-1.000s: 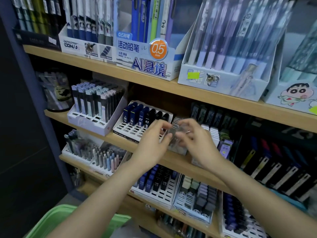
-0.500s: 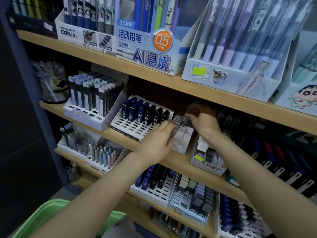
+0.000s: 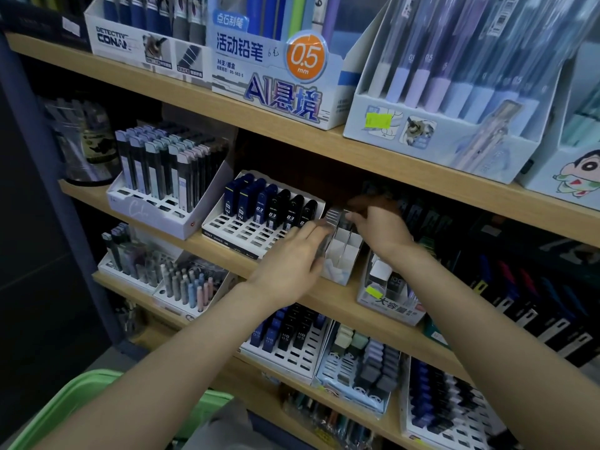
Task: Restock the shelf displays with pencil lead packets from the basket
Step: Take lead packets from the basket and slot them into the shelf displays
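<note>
My left hand [image 3: 292, 254] grips a small stack of silvery pencil lead packets [image 3: 327, 233] against the left side of a white divided display box [image 3: 341, 271] on the middle shelf. Above the box's back compartments, my right hand [image 3: 378, 224] has its fingers curled and pinches the top of one clear packet [image 3: 337, 213]; that packet's lower end is hard to make out. The green basket [image 3: 65, 404] shows at the bottom left, below my left forearm, its contents hidden.
A white tray of dark blue and black lead cases [image 3: 259, 219] sits just left of the box, and a labelled box [image 3: 389, 297] just right. The wooden shelf above [image 3: 292, 131] hangs low over my hands. More trays fill the lower shelves.
Both hands moved forward from in front of the shelf to the white box. The right hand carried a packet to the box's back; the left hand settled with its stack at the box's left side.
</note>
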